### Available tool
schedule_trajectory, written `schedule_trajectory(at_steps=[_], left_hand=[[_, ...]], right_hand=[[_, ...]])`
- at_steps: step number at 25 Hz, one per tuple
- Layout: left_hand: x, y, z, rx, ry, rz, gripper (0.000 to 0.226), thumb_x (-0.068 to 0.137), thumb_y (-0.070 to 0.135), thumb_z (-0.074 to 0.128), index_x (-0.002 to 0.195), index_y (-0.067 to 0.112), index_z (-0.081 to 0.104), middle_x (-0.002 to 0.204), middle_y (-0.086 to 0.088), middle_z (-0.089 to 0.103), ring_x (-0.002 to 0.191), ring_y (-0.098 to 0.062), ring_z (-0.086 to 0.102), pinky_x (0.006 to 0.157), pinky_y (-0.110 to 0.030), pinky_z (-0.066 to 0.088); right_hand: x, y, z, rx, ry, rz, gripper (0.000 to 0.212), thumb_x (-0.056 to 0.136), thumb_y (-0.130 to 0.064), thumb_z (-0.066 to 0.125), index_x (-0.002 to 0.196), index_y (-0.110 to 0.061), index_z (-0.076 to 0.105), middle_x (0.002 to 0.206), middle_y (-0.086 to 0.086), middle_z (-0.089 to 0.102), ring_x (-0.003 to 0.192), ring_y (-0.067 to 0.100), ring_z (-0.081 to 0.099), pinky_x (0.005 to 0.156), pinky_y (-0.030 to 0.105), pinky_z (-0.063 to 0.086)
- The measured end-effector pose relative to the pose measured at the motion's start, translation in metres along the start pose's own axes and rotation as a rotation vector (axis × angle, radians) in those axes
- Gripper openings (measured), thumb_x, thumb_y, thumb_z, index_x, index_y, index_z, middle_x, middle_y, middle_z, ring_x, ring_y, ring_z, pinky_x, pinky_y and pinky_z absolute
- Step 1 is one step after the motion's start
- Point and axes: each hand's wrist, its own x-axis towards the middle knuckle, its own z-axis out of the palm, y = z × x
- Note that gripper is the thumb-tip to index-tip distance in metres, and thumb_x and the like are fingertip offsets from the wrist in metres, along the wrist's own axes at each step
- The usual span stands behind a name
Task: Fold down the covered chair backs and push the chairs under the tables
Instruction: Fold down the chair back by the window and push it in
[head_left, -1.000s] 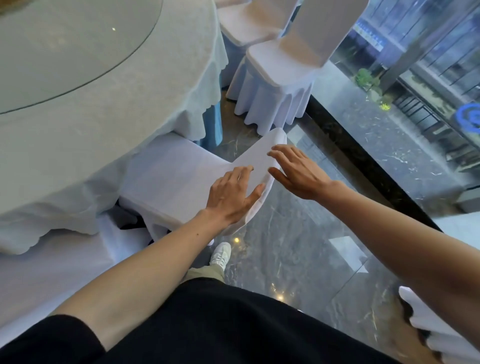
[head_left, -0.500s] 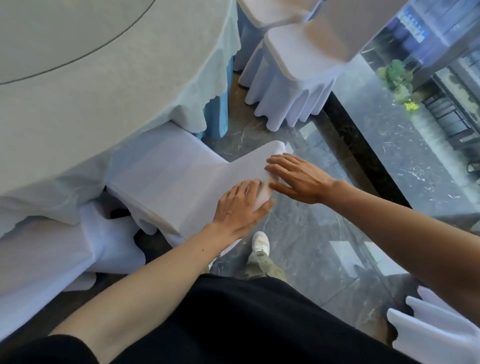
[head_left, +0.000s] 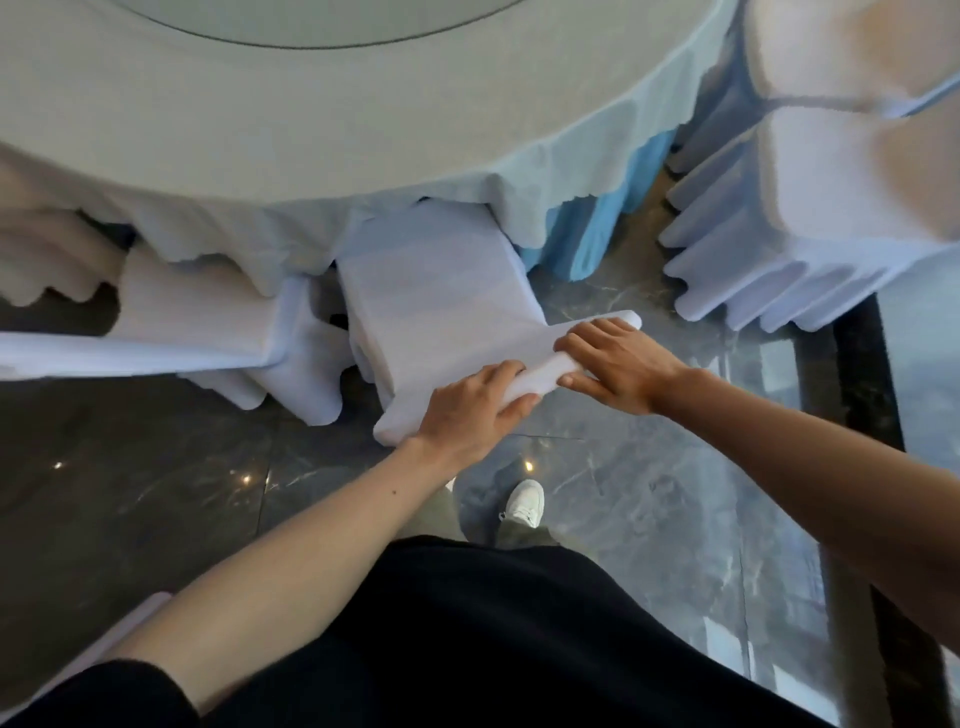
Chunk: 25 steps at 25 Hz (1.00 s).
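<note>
Both my hands are on the folded-down chair back (head_left: 447, 312), which lies flat in its white cover and pokes out from under the round table (head_left: 322, 119). My left hand (head_left: 467, 410) is curled over the near edge of the back, fingers on top and thumb tucked under, so I have hold of it. My right hand (head_left: 618, 364) wraps the same edge a little farther along, fingers spread across the top, thumb below. The far end of the chair disappears beneath the hanging tablecloth (head_left: 519, 187), so I cannot see the seat or the legs. To the left a second covered chair (head_left: 208, 317) lies partly under the cloth too, its shape hard to make out among the folds. At upper right another chair (head_left: 810, 218) stands clear of the table, its top cut off by the frame edge and blurred. Below my hands, one white shoe (head_left: 524, 501) shows on the dark marble floor (head_left: 156, 467); my black top hides the other.
</note>
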Motion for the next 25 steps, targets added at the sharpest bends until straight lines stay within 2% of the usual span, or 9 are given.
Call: schedule_trajectory(at_steps=[3, 7, 9, 11, 13, 16, 21, 25], left_hand=[[-0.006, 0.002, 0.000, 0.070, 0.033, 0.008, 0.045, 0.094, 0.052, 0.041, 0.120, 0.017, 0.052, 0.111, -0.003, 0.066, 0.084, -0.030, 0.064, 0.062, -0.040, 0.051], [-0.009, -0.004, -0.011, 0.147, 0.004, 0.025, 0.053, 0.090, 0.058, 0.028, 0.115, 0.017, 0.052, 0.099, 0.000, 0.069, 0.075, -0.028, 0.065, 0.058, -0.038, 0.053], [-0.018, -0.010, -0.013, 0.223, 0.032, 0.042, 0.037, 0.094, 0.052, 0.038, 0.114, 0.023, 0.051, 0.096, 0.008, 0.069, 0.075, -0.016, 0.067, 0.059, -0.031, 0.053], [-0.029, -0.022, -0.016, 0.079, -0.023, 0.066, 0.032, 0.095, 0.045, 0.050, 0.113, 0.019, 0.052, 0.095, 0.004, 0.068, 0.077, -0.022, 0.065, 0.063, -0.036, 0.053], [-0.048, -0.039, -0.024, 0.024, -0.089, 0.071, 0.039, 0.094, 0.048, 0.047, 0.115, 0.016, 0.052, 0.096, 0.001, 0.066, 0.080, -0.027, 0.063, 0.065, -0.042, 0.052], [-0.074, -0.067, -0.033, 0.069, -0.041, 0.176, 0.049, 0.092, 0.054, 0.037, 0.117, 0.015, 0.053, 0.098, 0.001, 0.066, 0.079, -0.026, 0.063, 0.058, -0.035, 0.047], [-0.117, -0.123, -0.047, 0.045, -0.018, 0.350, 0.036, 0.094, 0.050, 0.044, 0.117, 0.021, 0.044, 0.099, 0.003, 0.066, 0.078, -0.021, 0.065, 0.057, -0.039, 0.054], [-0.151, -0.159, -0.056, 0.044, 0.010, 0.383, 0.041, 0.092, 0.051, 0.047, 0.120, 0.021, 0.048, 0.107, 0.003, 0.068, 0.086, -0.019, 0.067, 0.059, -0.037, 0.055]], right_hand=[[0.001, -0.009, 0.012, -0.026, 0.106, 0.015, 0.068, 0.097, -0.062, 0.015, 0.112, -0.010, 0.055, 0.099, 0.011, 0.058, 0.086, 0.034, 0.054, 0.087, 0.047, 0.043], [-0.001, -0.019, 0.014, -0.037, 0.142, 0.061, 0.072, 0.096, -0.065, 0.011, 0.107, -0.009, 0.055, 0.095, 0.011, 0.056, 0.081, 0.032, 0.051, 0.083, 0.047, 0.043], [-0.002, -0.031, 0.017, -0.049, 0.175, 0.082, 0.072, 0.096, -0.065, 0.011, 0.104, -0.009, 0.056, 0.093, 0.011, 0.056, 0.078, 0.032, 0.050, 0.081, 0.046, 0.043], [-0.002, -0.050, 0.022, -0.038, 0.205, 0.110, 0.070, 0.096, -0.064, 0.014, 0.099, -0.008, 0.055, 0.088, 0.011, 0.054, 0.075, 0.032, 0.048, 0.076, 0.047, 0.043], [-0.001, -0.077, 0.031, -0.056, 0.246, 0.106, 0.065, 0.097, -0.063, 0.018, 0.095, -0.008, 0.053, 0.084, 0.010, 0.052, 0.072, 0.032, 0.047, 0.071, 0.044, 0.043], [0.003, -0.113, 0.040, -0.063, 0.270, 0.110, 0.063, 0.097, -0.064, 0.018, 0.093, -0.010, 0.052, 0.082, 0.009, 0.051, 0.070, 0.030, 0.045, 0.067, 0.041, 0.040], [0.019, -0.174, 0.054, -0.062, 0.272, 0.096, 0.065, 0.096, -0.066, 0.021, 0.089, -0.011, 0.054, 0.080, 0.006, 0.050, 0.068, 0.026, 0.044, 0.064, 0.039, 0.038], [0.032, -0.220, 0.064, -0.059, 0.307, 0.069, 0.063, 0.097, -0.064, 0.022, 0.088, -0.011, 0.055, 0.080, 0.006, 0.053, 0.067, 0.025, 0.047, 0.061, 0.037, 0.043]])
